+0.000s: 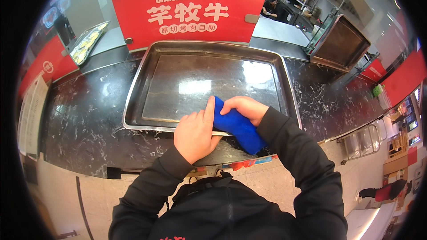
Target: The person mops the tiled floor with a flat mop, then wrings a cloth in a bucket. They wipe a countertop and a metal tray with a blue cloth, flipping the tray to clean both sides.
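Observation:
A large rectangular metal tray (173,73) lies in front of me on the counter, its inside bare and shiny with reflected light. My left hand (196,133) grips the tray's near rim, fingers inside and thumb outside; its index finger runs along the edge of a blue cloth (230,120). That folded cloth drapes over the near rim, right of the left hand, and hangs down outside toward the counter's front. My right hand (245,108) holds the cloth's upper part just inside the tray. The rim under the cloth is hidden.
Black marbled counter (83,116) extends to both sides. Behind the tray stands a red panel (190,13) bearing writing. A second metal tray (340,43) leans at the right; a tray of yellowish food (88,43) sits far left. Another person (272,6) is behind the counter.

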Demonstrator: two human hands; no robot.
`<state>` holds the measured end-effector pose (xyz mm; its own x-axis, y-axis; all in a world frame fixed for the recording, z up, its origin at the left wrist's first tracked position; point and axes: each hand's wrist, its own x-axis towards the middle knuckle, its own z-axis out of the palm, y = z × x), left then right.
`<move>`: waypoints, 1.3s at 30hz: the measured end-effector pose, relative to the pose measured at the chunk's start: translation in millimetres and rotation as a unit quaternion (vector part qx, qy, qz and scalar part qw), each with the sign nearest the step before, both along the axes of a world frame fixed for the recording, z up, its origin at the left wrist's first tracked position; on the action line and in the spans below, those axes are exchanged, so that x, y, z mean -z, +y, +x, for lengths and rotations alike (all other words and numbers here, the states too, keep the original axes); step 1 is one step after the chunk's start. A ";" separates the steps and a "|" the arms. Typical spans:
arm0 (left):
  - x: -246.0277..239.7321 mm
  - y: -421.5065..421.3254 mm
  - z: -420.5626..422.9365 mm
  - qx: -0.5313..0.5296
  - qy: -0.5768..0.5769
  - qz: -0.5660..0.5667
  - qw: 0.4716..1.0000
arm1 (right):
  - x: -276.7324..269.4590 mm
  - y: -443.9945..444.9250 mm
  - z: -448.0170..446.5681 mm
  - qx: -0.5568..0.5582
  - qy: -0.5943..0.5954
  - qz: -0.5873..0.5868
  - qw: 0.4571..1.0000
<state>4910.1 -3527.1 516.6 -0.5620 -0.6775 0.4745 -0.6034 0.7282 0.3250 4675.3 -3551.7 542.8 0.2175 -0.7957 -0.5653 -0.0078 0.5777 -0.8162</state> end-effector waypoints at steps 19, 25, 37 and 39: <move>10.4 -4.8 2.3 0.061 -0.048 -0.086 0.993 | 76.4 158.5 -263.0 0.518 0.405 -0.309 0.687; -11.5 -5.0 -3.9 0.106 -0.075 -0.090 0.987 | 97.6 159.5 -263.1 0.458 0.376 -0.370 0.716; -218.7 -5.3 38.1 0.083 0.011 -0.027 0.996 | 96.1 167.9 -254.5 0.484 0.335 -0.383 0.712; -250.6 -19.1 46.1 0.073 0.076 0.012 0.994 | 96.6 167.2 -256.9 0.473 0.338 -0.397 0.709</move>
